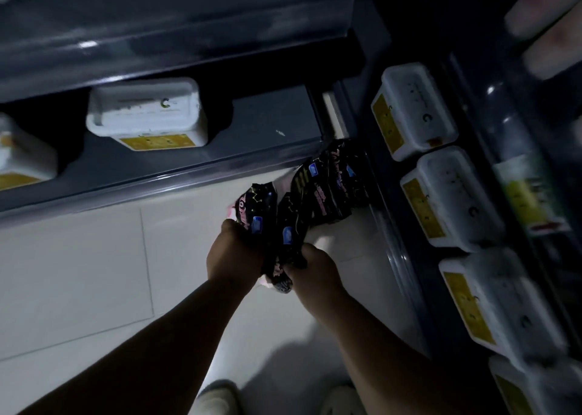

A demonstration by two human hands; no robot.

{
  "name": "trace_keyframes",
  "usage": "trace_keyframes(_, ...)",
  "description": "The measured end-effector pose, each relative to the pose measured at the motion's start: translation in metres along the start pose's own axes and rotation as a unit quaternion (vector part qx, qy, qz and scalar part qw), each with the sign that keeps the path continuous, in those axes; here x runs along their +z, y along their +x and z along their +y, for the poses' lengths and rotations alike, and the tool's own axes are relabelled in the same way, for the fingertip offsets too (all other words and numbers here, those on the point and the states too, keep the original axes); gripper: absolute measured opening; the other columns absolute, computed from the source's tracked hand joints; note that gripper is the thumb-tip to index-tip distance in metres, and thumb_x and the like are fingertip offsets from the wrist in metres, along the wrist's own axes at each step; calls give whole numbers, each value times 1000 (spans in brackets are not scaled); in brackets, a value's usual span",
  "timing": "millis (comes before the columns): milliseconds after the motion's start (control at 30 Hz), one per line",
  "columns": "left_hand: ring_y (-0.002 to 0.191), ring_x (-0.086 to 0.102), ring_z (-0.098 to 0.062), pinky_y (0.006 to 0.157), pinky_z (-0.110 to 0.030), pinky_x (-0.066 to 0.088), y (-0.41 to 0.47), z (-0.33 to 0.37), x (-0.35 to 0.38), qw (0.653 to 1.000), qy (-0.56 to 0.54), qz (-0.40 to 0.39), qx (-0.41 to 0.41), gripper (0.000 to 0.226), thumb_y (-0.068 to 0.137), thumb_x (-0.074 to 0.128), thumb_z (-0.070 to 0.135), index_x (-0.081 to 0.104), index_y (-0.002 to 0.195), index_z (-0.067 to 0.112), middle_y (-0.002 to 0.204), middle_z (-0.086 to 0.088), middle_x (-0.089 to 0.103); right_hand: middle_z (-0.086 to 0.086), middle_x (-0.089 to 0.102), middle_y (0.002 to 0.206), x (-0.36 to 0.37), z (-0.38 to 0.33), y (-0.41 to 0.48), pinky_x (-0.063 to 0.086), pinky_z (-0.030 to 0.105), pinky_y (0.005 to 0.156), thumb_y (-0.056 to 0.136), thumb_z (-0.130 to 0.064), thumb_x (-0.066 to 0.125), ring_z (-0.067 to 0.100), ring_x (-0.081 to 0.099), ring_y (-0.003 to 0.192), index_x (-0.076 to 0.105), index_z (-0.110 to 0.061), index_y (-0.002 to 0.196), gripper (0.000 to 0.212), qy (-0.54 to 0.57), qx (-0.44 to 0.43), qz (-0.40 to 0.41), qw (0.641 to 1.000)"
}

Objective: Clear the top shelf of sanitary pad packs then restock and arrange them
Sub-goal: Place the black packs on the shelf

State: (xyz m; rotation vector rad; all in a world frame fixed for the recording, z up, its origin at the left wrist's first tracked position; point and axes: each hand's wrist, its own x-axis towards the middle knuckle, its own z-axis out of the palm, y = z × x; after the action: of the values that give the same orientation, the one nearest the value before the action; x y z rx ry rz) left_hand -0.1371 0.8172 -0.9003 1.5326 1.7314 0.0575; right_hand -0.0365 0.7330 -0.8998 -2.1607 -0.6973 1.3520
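Starting nearest the body, what is the state of each hand? (Trainee)

Both are closed on stock. The left hand (234,250) grips one dark sanitary pad pack (256,205). The right hand (315,271) grips the lower end of a second pack (289,235), which hangs between the two hands above the floor (94,272). (Supervisor)

What failure is likely here? (Trainee)

Slippage. The wrappers look glossy and soft, and each grip takes only one end, so a pack may slide out and drop to the floor. Beyond the hands, more packs (327,184) appear to lie heaped in the floor corner. Adding to that heap carelessly may topple it or crush the wrappers. Farther off, white tubs (148,115) stand on the lower shelf (271,112), and in this low light a pack may be misplaced among them (Supervisor)
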Motion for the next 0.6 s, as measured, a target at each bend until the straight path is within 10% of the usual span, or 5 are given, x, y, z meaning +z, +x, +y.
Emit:
trace_keyframes(233,74,68,-35,66,-39,55,-86,52,-101,998,-39,-34,-41,19,84,65,26,63,70,12,71,-12,69,-8,57,69,-59,-80,-118,36,10,52,93,-10,54,-2,50,59,52,-27,73,26,-20,-34,-27,999)
trace_keyframes(367,87,67,-38,73,-39,53,-130,90,-159,998,-36,-25,-40,16,87,57,17,69,86,5,87,-19,70,-1,63,82,-98,-140,-174,43,24,62,93,-12,54,17,59,77,57,-23,86,14,-74,-58,-17,995)
trace_keyframes(600,66,51,-28,68,-44,51,-212,181,-273,986,-166,-22,-5,33,87,67,11,52,57,13,60,-9,52,-1,51,72,-188,-266,-268,39,31,63,91,-12,54,26,55,79,38,-17,69,27,-159,-126,64,977)
